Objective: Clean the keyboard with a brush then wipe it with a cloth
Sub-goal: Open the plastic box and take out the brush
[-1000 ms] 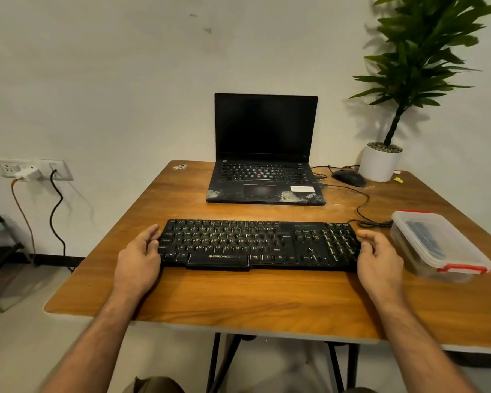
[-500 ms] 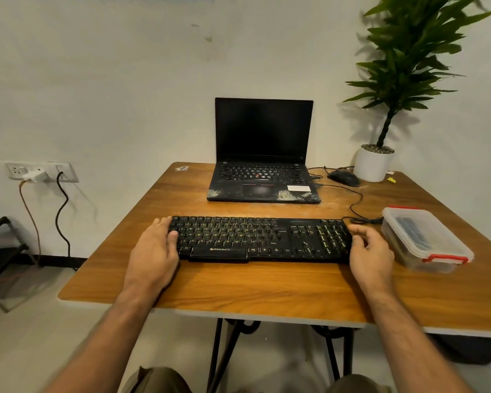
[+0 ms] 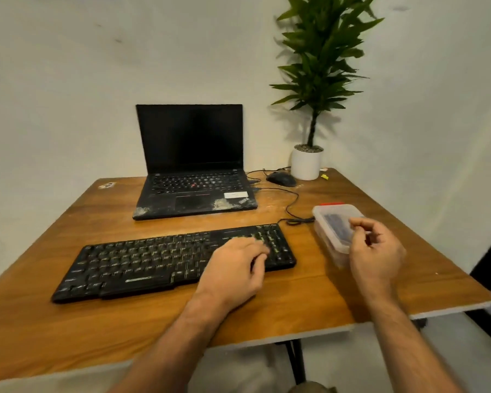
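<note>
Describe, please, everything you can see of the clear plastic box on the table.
The clear plastic box is a shallow, lidded rectangular container of translucent plastic with a red clip at its far end. It sits flat on the wooden table, right of the keyboard. Something dark lies inside, too blurred to identify. The right hand hovers over its near end, fingers loosely curled; contact is unclear.

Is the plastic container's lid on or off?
On. The clear lid sits flat over the plastic container, with the right hand hovering just above it.

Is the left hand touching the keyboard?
Touching. The head view shows the left hand lying on the right part of the keyboard, its fingers resting on the keys.
</note>
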Action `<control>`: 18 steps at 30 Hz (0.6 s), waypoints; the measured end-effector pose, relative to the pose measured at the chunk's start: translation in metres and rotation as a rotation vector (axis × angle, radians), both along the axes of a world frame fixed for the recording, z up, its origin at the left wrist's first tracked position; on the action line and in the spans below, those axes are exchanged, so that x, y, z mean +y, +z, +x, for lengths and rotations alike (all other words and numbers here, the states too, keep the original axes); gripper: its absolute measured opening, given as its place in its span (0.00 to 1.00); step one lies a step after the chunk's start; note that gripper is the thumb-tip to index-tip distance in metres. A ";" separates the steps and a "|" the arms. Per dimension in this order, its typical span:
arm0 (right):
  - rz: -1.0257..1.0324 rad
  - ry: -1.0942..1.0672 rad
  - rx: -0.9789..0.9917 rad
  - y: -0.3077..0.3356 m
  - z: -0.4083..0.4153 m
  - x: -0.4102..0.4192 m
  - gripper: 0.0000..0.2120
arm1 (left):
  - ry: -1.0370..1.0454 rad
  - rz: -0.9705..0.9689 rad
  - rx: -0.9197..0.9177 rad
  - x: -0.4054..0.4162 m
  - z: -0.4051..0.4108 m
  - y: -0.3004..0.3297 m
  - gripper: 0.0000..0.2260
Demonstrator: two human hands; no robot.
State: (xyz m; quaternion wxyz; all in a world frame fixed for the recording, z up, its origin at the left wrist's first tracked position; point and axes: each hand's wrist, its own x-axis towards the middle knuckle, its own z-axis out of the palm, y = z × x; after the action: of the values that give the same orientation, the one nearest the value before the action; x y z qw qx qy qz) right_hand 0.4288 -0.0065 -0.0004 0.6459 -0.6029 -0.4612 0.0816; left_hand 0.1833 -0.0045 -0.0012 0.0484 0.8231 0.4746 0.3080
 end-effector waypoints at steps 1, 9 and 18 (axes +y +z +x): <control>-0.013 -0.063 -0.016 -0.004 0.012 0.001 0.08 | -0.021 -0.029 -0.024 0.008 0.019 0.007 0.13; -0.094 -0.175 -0.219 -0.031 0.034 0.011 0.11 | -0.071 -0.227 -0.143 0.081 0.148 0.030 0.17; -0.064 0.312 0.467 -0.028 0.055 0.015 0.27 | 0.005 -0.277 0.054 0.106 0.181 0.013 0.24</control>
State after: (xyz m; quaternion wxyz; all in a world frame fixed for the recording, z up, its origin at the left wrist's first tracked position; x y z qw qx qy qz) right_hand 0.4841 0.0085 -0.0286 0.6948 -0.5097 -0.3843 0.3313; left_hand 0.3639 0.1012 0.0120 0.1479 0.8153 0.5158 0.2175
